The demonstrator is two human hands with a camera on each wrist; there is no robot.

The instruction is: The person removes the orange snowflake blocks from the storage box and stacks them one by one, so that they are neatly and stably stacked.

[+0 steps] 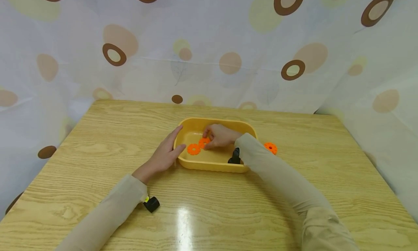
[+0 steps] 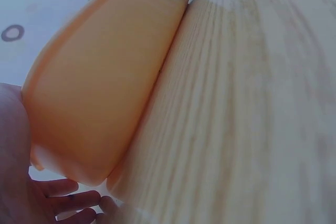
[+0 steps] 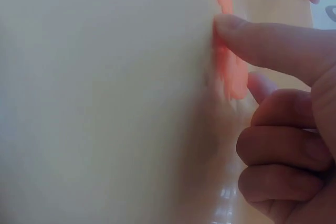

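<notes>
A yellow plastic basin [image 1: 209, 166] stands on the table. At its left end my left hand [image 1: 164, 155] grips the wall, thumb over the rim and the other fingers along the outside. In the left wrist view, the fingers [image 2: 73, 200] lie by the basin's outer wall [image 2: 100, 82]. Inside the basin, my right hand [image 1: 220, 135] pinches an orange notched disc [image 1: 204, 142] between thumb and index finger; the right wrist view shows this disc [image 3: 237, 72] edge-on, other fingers curled. A second orange notched disc [image 1: 193, 149] lies on the basin floor beside it.
Another orange disc [image 1: 270, 147] lies on the wooden table [image 1: 98, 149] right of the basin, partly behind the right sleeve. Black wrist cameras sit on both wrists, the left one [image 1: 152, 204] near the tabletop. A patterned curtain [image 1: 202, 44] hangs behind the table.
</notes>
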